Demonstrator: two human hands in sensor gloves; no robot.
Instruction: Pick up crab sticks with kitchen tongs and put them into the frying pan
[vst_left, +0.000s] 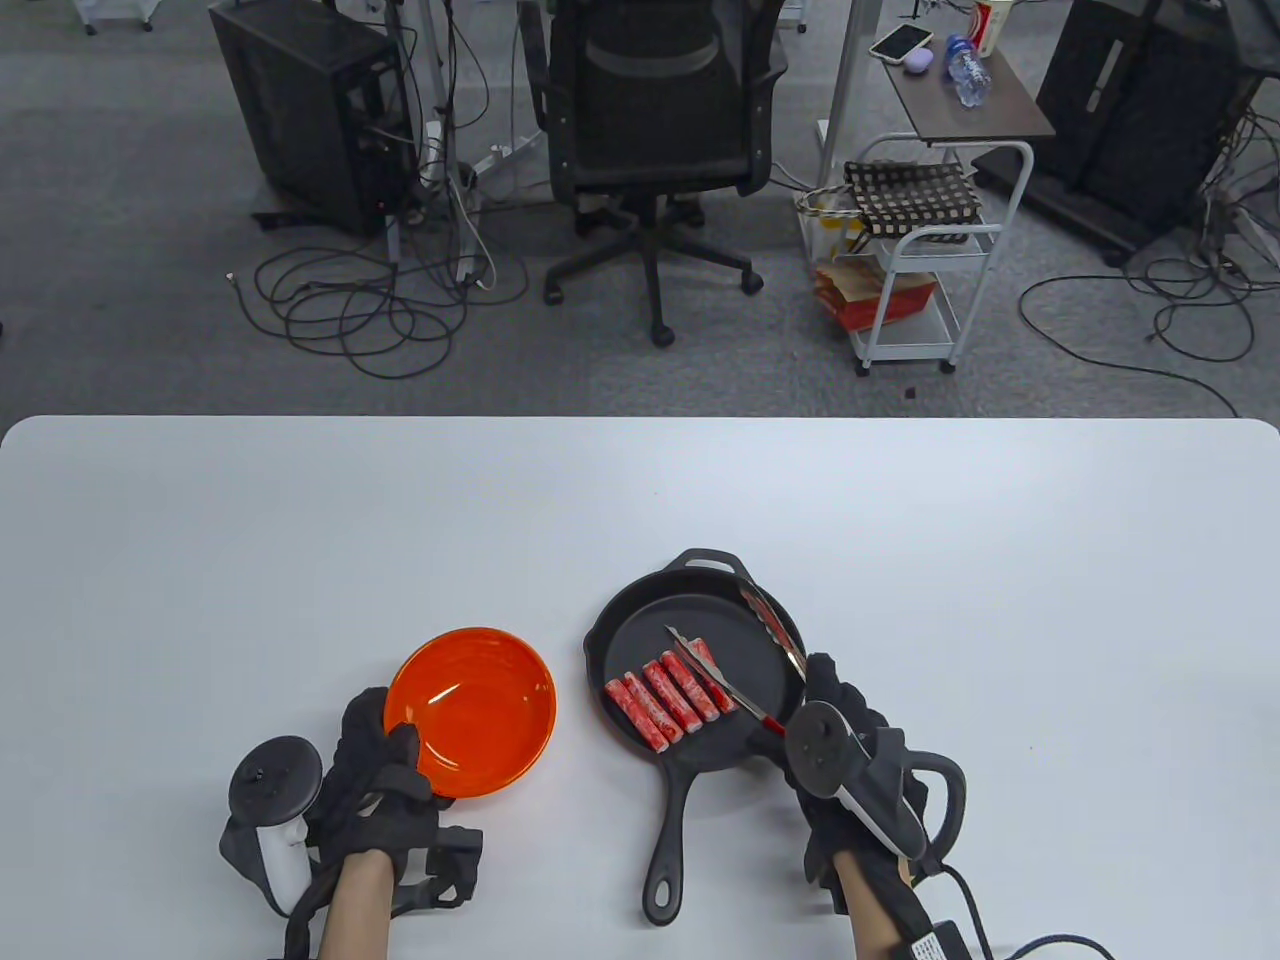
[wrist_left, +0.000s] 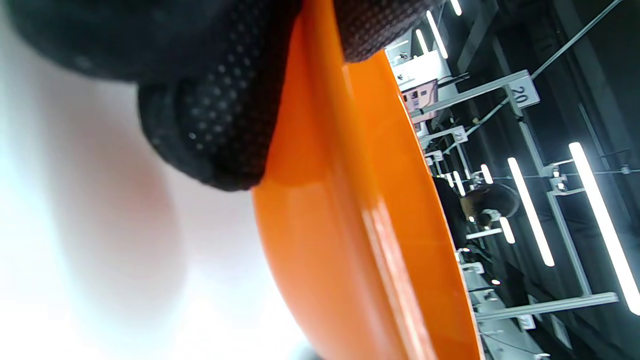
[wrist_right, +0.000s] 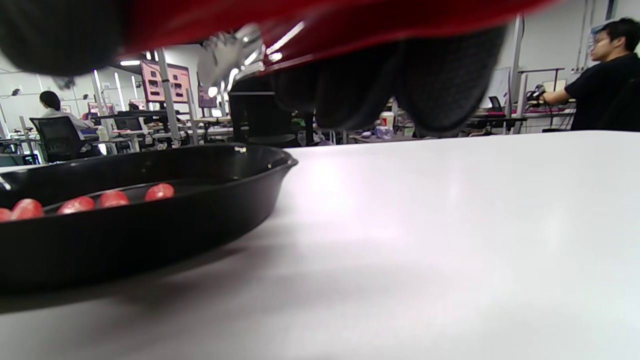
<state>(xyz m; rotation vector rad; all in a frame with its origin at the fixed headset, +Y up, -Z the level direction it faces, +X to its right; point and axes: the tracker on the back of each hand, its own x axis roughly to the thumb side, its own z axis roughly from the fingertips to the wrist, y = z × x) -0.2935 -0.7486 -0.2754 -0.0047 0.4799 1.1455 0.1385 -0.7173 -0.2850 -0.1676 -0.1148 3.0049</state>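
Five crab sticks lie side by side in the frying pan, toward its 7 o'clock side; they look soft, light and a little slippery, best pinched gently across the middle. The right hand grips the tongs by their red end, arms spread over the pan, while the left hand pinches the 8 o'clock rim of the empty orange bowl. The smooth white desk stands in an office, a chair at 12 o'clock.

Wide bare table beyond and right of frying pan. Left of pan: narrow gap, then orange bowl. Open tongs span pan's right half.
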